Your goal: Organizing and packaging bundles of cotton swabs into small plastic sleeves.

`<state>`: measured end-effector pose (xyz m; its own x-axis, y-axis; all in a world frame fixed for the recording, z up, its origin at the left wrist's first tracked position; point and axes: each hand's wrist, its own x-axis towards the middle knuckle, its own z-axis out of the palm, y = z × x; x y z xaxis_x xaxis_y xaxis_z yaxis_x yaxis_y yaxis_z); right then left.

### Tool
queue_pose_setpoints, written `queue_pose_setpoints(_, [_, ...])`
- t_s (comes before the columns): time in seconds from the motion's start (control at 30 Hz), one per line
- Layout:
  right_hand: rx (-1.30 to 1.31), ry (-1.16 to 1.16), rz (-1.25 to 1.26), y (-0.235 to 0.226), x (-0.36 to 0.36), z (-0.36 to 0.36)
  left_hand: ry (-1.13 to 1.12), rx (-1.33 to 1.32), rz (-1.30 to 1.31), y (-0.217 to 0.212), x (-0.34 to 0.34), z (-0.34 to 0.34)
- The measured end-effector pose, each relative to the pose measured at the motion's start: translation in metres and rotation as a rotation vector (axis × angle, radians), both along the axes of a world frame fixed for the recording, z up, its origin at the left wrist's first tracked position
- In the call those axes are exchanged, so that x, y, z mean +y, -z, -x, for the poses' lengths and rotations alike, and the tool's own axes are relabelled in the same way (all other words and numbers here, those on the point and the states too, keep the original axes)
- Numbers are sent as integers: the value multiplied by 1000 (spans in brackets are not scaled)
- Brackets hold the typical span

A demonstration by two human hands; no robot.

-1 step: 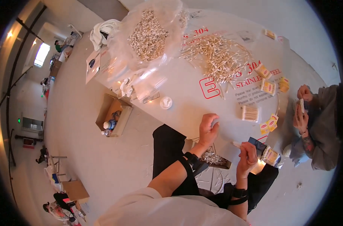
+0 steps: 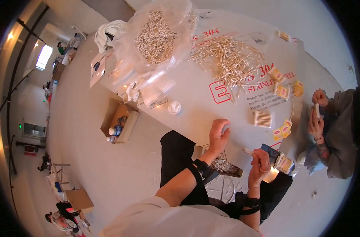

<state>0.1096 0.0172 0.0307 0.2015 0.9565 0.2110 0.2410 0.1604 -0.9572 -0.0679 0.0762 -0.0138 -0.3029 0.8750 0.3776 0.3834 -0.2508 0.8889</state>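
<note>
My left hand [image 2: 219, 135] rests curled at the desk [image 2: 195, 106] edge; whether its fingers grasp anything, I cannot tell. My right hand [image 2: 260, 162] pinches a cotton swab [image 2: 249, 151]; it juts leftward.

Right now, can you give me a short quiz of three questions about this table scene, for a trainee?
1. True or false: the left hand rests at the table edge.
2. Which lies nearest the right hand? A) swab pile B) dark card C) white cap
3. What stands on the floor beside the table, on the person's left?

Key: 1 true; 2 B; 3 an open cardboard box with bottles inside.
</note>
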Motion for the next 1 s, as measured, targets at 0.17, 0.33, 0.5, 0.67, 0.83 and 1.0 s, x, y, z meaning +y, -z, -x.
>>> queue_pose_setpoints(0.17, [28,-5,24,-4,1,2,-9,19,-7,-1,1,-1])
queue_pose_setpoints(0.33, [43,-11,47,-3,1,2,-5,26,21,-5,1,0])
queue_pose_setpoints(0.5, [3,-5,4,-1,1,2,-16,0,58,-6,0,-1])
queue_pose_setpoints(0.67, [-56,9,-11,1,-1,-4,67,-187,405,-22,12,19])
queue_pose_setpoints(0.83, [22,9,127,-10,1,1,46,567,87,-31,51,59])
queue_pose_setpoints(1.0, [40,-11,89,-8,1,1,-86,901,526,-6,79,74])
